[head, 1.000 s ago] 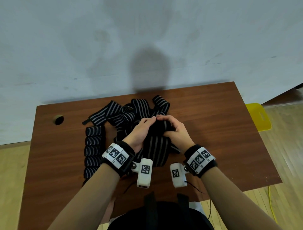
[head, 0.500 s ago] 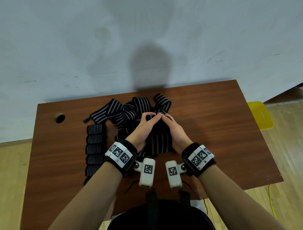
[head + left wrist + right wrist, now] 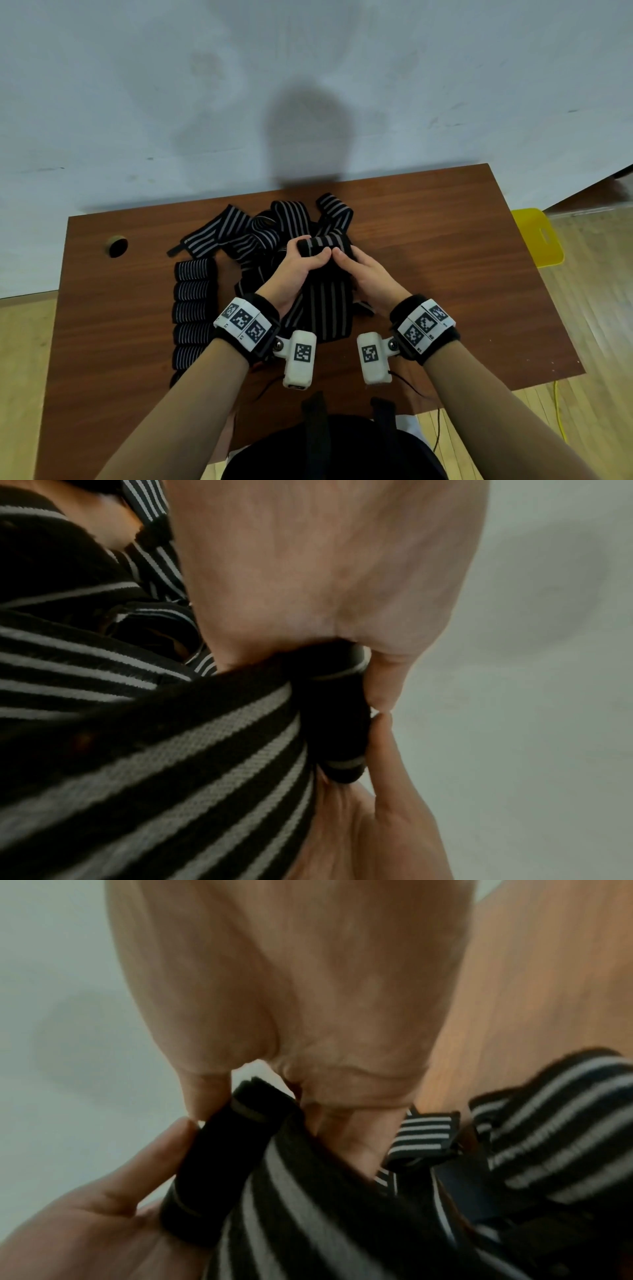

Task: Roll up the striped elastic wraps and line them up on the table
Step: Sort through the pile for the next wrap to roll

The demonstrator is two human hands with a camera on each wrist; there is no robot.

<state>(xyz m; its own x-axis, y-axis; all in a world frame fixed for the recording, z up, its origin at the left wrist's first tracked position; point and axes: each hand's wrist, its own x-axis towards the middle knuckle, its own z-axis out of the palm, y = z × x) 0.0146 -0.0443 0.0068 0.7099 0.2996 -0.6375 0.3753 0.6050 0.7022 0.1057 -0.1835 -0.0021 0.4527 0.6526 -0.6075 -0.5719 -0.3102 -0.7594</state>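
Both hands hold one black-and-grey striped wrap (image 3: 322, 301) above the table's middle. Its far end is curled into a small roll (image 3: 323, 244). My left hand (image 3: 301, 263) grips the roll's left side, thumb on top. My right hand (image 3: 356, 270) pinches the right side, thumbs nearly touching. The loose tail hangs toward me between my wrists. The wrist views show the roll (image 3: 342, 723) (image 3: 219, 1164) pinched between thumbs and fingers. A pile of unrolled wraps (image 3: 274, 226) lies behind my hands. Several finished rolls (image 3: 193, 308) stand in a column at the left.
The brown wooden table (image 3: 462, 274) has a round cable hole (image 3: 116, 246) at its far left. A white wall rises behind the table. A yellow object (image 3: 537, 236) sits on the floor beyond the right edge. A cable (image 3: 558, 407) trails at the right.
The roll at the wrap's far end has grown a turn and now shows above my thumbs. Both hands shifted slightly; the loose tail looks shorter.
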